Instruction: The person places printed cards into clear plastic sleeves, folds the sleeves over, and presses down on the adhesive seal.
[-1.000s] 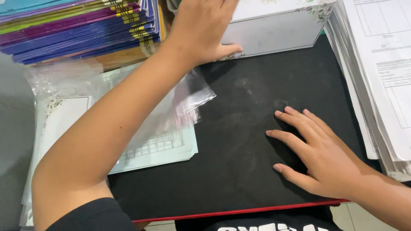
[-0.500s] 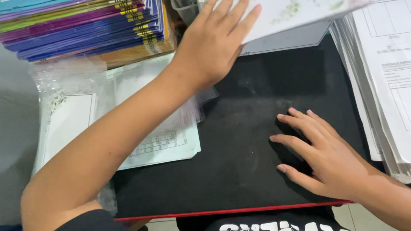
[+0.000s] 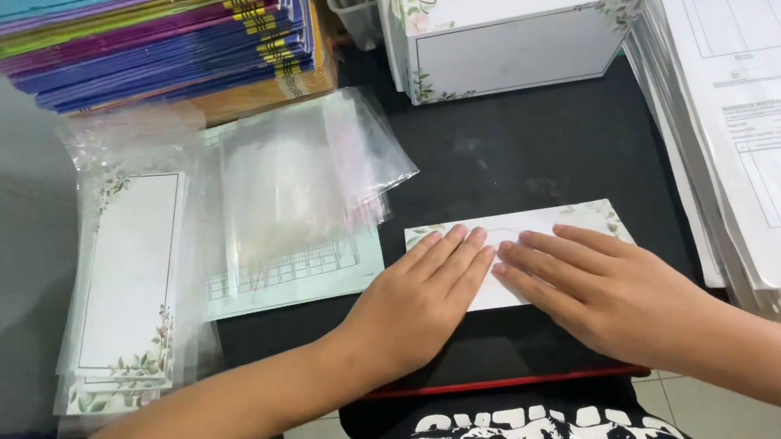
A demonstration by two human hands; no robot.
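- The left hand (image 3: 422, 298) is laid flat, fingers together, on a floral card (image 3: 544, 226).
- The right hand (image 3: 607, 289) is pressed flat beside it on the same card.
- Clear sleeves (image 3: 300, 176) are seen beyond the left hand.

This looks like a small print or stationery workplace, perhaps run from a home. A black desk (image 3: 537, 158) is crowded with stock: a stack of colourful thin books (image 3: 144, 43), a pile of printed forms (image 3: 762, 117), a floral-printed card box (image 3: 505, 18), loose clear plastic sleeves (image 3: 300, 171) and already sleeved floral cards (image 3: 129, 283). Tiled floor shows below the desk edge.
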